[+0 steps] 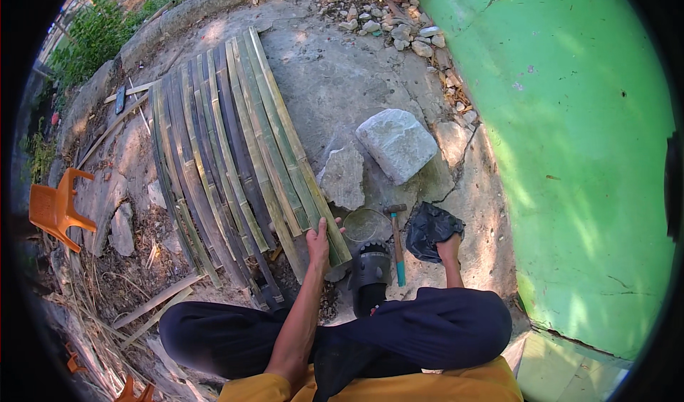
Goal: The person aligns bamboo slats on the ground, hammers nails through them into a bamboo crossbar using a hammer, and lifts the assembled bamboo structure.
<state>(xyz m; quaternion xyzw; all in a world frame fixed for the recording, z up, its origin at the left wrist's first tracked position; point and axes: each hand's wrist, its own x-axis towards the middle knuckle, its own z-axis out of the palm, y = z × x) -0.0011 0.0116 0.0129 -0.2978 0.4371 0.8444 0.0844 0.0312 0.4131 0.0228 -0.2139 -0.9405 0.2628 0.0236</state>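
Long split bamboo slats (239, 138) lie side by side in a row, some green, some dark or yellowish. At the near end of the rightmost slats is my left hand (318, 244), its thumb on top and its fingertips showing past the far edge of a bamboo slat (329, 220). My right hand (449, 248) reaches into a crumpled black plastic bag (432, 232), which hides its fingers. Between my hands, a hammer (397, 249) with a wooden and teal handle lies on the ground, its head pointing away from me.
A pale stone block (397, 144) and a flat rough stone (343, 178) stand ahead. A clear round ring (368, 225) lies beyond my dark shoe (371, 274). To the right rises a green wall (570, 131). An orange plastic chair (60, 208) and a phone-like object (120, 99) are leftward.
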